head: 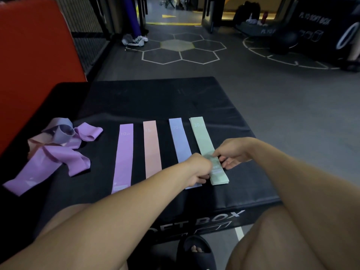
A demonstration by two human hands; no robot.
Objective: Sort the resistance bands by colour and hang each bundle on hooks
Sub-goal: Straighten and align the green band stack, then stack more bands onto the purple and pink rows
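Head view: both hands, left hand (200,168) and right hand (232,152), pinch the green band (203,141) with curled fingers. Lay it flat and straight beside the blue band (180,141).

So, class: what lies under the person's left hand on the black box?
The near end of the blue band runs under the left hand, emerging at the wrist. The covered stretch is hidden, as is part of the neighbouring green band.

Bare black box top (155,100) beyond the flat bands (150,151); tangled band heap (58,145) crowding its left edge.
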